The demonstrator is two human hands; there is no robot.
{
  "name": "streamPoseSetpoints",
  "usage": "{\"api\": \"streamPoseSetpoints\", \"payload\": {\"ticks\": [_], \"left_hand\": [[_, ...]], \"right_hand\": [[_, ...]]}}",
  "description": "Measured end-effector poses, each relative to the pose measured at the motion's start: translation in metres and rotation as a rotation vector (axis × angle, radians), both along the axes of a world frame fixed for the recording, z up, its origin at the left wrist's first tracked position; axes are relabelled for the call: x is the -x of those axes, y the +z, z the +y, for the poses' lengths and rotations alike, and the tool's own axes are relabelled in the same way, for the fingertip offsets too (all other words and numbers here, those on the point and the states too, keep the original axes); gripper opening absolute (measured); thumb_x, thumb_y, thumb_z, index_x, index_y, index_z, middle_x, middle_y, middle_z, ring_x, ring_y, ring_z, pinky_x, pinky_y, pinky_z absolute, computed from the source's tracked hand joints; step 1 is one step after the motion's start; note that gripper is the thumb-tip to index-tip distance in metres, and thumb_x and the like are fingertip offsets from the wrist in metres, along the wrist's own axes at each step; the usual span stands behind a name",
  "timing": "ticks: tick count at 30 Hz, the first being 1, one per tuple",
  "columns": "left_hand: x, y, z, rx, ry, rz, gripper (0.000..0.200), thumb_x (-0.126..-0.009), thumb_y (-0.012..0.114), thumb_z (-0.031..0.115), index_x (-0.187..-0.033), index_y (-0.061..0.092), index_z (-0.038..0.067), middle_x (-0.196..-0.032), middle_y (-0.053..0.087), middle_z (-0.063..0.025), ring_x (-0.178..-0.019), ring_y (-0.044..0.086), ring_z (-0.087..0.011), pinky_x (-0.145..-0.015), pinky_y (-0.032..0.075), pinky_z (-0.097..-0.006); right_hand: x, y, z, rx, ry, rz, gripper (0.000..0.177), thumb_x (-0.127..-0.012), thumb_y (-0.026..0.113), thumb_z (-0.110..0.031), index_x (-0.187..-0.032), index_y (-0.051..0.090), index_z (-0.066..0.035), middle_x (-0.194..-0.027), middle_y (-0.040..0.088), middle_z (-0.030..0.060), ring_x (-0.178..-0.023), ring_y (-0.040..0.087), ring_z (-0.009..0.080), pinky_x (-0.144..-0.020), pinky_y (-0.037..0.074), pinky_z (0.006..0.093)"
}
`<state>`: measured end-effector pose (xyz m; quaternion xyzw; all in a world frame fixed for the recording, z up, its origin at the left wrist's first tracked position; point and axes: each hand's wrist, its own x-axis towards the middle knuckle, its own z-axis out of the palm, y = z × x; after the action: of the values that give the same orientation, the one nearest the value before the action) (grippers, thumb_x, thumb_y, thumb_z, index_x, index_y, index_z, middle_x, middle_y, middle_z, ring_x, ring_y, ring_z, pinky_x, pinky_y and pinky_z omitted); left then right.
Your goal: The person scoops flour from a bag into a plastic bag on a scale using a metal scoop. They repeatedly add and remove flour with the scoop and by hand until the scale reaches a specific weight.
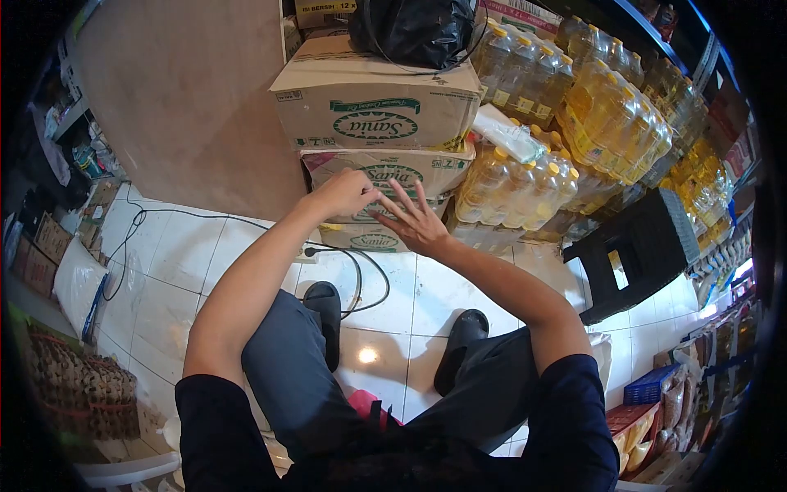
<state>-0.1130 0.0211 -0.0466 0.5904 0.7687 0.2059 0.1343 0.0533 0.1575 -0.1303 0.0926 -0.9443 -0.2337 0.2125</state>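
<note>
My left hand (343,195) is closed in front of the stacked cartons, with its fingertips on a finger of my right hand. My right hand (420,223) has its fingers spread and holds nothing. Beyond both hands stand printed cardboard cartons, the top carton (377,102) overhanging a middle carton (443,168) and a lower carton (373,238). Right of them are plastic-wrapped packs of yellow-capped oil bottles (516,193).
A black plastic bag (414,33) rests on the top carton. A black stool (631,254) stands at the right. Black cable (385,283) loops over the white tiles near my sandals. A wooden panel (180,107) rises at the left, with egg trays (82,389) below.
</note>
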Motion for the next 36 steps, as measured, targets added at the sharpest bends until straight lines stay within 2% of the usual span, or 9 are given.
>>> {"api": "streamPoseSetpoints", "payload": {"ticks": [3,6,9,15,18,21,27,31,36], "left_hand": [[0.003,-0.009,0.006,-0.160,-0.062,0.068,0.017,-0.086,0.060,0.018,-0.083,0.064,0.001,-0.064,0.064,-0.0133,-0.060,0.063,-0.0272,-0.060,0.049,-0.0369],[0.004,-0.010,0.004,-0.226,-0.080,0.006,0.021,-0.083,0.062,0.017,-0.096,0.062,0.001,-0.073,0.065,-0.0151,-0.067,0.064,-0.0284,-0.064,0.050,-0.0380],[0.009,-0.015,0.002,-0.216,-0.054,0.032,0.026,-0.081,0.063,0.016,-0.102,0.060,0.001,-0.079,0.066,-0.0160,-0.073,0.064,-0.0293,-0.067,0.050,-0.0392],[0.014,-0.022,-0.002,-0.143,-0.061,-0.019,0.027,-0.082,0.063,0.017,-0.103,0.060,0.000,-0.083,0.068,-0.0163,-0.075,0.065,-0.0289,-0.069,0.051,-0.0391],[0.012,-0.022,-0.002,-0.116,-0.081,-0.016,0.029,-0.083,0.063,0.018,-0.104,0.060,-0.001,-0.085,0.068,-0.0171,-0.075,0.066,-0.0287,-0.069,0.051,-0.0390],[0.011,-0.023,-0.002,-0.100,-0.096,-0.026,0.031,-0.084,0.063,0.022,-0.105,0.060,-0.001,-0.087,0.068,-0.0179,-0.076,0.066,-0.0292,-0.070,0.051,-0.0386],[-0.008,-0.010,0.002,-0.116,-0.146,-0.136,0.039,-0.092,0.056,0.034,-0.109,0.061,0.000,-0.094,0.068,-0.0186,-0.088,0.065,-0.0257,-0.080,0.050,-0.0356],[-0.037,0.002,0.009,-0.225,-0.412,-0.611,0.046,-0.096,0.049,0.038,-0.108,0.064,-0.003,-0.097,0.068,-0.0166,-0.095,0.063,-0.0220,-0.088,0.047,-0.0347],[-0.102,0.071,-0.032,-0.234,-0.680,-1.018,0.046,-0.095,0.046,0.035,-0.093,0.066,-0.006,-0.092,0.067,-0.0162,-0.093,0.063,-0.0230,-0.088,0.047,-0.0352]], "right_hand": [[0.000,0.002,-0.007,-0.006,-0.150,-0.025,0.070,-0.084,0.059,-0.030,-0.147,0.028,-0.025,-0.155,0.010,0.0165,-0.142,0.012,0.0374,-0.104,0.038,0.0502],[0.001,0.011,-0.013,0.467,-0.188,-0.186,0.080,-0.083,0.061,-0.033,-0.149,0.018,-0.019,-0.153,0.003,0.0267,-0.132,0.036,0.0420,-0.087,0.051,0.0469],[0.002,0.008,-0.015,0.695,-0.397,-0.301,0.086,-0.086,0.060,-0.042,-0.150,0.011,-0.009,-0.142,0.026,0.0368,-0.106,0.059,0.0431,-0.078,0.055,0.0439],[0.011,-0.010,-0.002,0.643,-0.605,-0.523,0.075,-0.088,0.045,-0.064,-0.119,0.058,0.004,-0.091,0.066,0.0254,-0.089,0.066,0.0392,-0.079,0.053,0.0446],[0.008,-0.002,-0.006,0.699,-0.593,-0.573,0.077,-0.089,0.040,-0.066,-0.087,0.068,0.007,-0.081,0.066,0.0268,-0.078,0.067,0.0383,-0.072,0.054,0.0451],[0.009,0.001,-0.012,0.604,-0.584,-0.567,0.074,-0.088,0.042,-0.067,-0.083,0.070,0.002,-0.091,0.067,0.0238,-0.089,0.067,0.0356,-0.076,0.053,0.0429],[0.013,-0.001,-0.012,0.678,0.281,-0.119,0.039,-0.084,0.060,-0.035,-0.067,0.060,0.000,-0.070,0.059,0.0187,-0.069,0.060,0.0354,-0.065,0.049,0.0429],[-0.001,0.055,-0.054,0.901,0.464,-0.277,0.027,-0.082,0.062,-0.024,-0.067,0.058,-0.002,-0.063,0.056,0.0151,-0.063,0.057,0.0347,-0.060,0.046,0.0423],[-0.048,0.124,-0.102,1.299,0.644,-0.436,0.026,-0.087,0.064,-0.025,-0.070,0.065,-0.005,-0.054,0.056,0.0021,-0.050,0.054,0.0134,-0.047,0.041,0.0295]]}}
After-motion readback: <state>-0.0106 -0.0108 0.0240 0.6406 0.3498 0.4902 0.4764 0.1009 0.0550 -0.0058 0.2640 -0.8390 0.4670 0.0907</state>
